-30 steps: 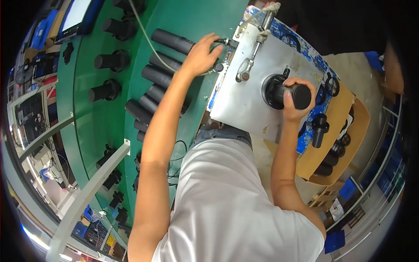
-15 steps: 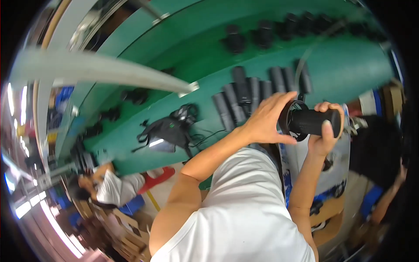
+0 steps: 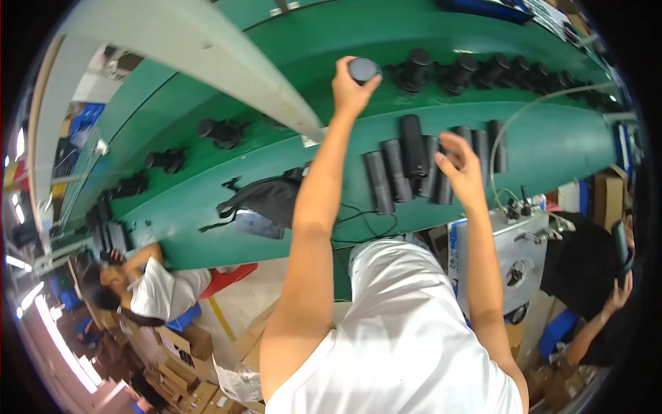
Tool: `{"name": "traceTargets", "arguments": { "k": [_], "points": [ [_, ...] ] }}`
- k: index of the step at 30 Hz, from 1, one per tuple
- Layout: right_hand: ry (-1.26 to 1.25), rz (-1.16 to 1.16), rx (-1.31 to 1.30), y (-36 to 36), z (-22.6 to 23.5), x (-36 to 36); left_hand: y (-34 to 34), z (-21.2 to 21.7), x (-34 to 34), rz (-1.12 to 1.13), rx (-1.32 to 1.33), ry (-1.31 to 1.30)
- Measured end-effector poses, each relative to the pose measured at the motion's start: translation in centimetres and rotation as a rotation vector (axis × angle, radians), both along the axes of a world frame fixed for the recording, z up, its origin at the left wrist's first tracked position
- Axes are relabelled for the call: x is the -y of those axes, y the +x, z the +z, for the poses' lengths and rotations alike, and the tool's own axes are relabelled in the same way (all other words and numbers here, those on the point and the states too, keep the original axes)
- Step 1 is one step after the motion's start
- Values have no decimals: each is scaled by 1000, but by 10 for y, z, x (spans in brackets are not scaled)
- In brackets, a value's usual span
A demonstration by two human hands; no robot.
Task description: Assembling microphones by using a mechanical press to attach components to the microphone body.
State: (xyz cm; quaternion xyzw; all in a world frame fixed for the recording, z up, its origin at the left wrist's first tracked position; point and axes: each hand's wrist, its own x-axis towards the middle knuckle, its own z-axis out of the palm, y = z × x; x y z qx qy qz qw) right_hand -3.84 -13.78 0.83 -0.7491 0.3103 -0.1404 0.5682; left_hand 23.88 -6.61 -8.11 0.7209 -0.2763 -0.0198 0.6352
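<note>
My left hand (image 3: 352, 90) reaches far out over the green conveyor and is closed around a black cylindrical device (image 3: 364, 70). The device's round grey end faces up, and my hand and the angle hide its lower part. To its right, similar black devices (image 3: 416, 71) stand in a line on the conveyor. My right hand (image 3: 460, 164) hovers over the nearer green surface with fingers apart and bent, nothing between them. Below and beside it lie several black ribbed tubes (image 3: 395, 169), with one black tube (image 3: 414, 146) resting on top of the others.
A black bag-like item (image 3: 265, 200) with cords lies left of the tubes. A pale post (image 3: 234, 62) slants across the upper left. Right of me stands a metal fixture (image 3: 514, 248) with a hose. One person (image 3: 169, 290) sits at left; another person's hand (image 3: 620, 293) shows at right.
The cylindrical device has gone from in front of my body to the far conveyor, now in my left hand. My right hand has let go of it and moved left toward the tubes.
</note>
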Motion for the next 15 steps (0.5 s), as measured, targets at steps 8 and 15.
{"name": "traceTargets", "arguments": {
  "k": [8, 15],
  "points": [
    [156, -257, -20, -111, -4, 1, 49, -40, 38, 161, 86, 252],
    [114, -769, -70, -245, 26, -27, -79, -9, -15, 172, 293, 196]
  ]
}}
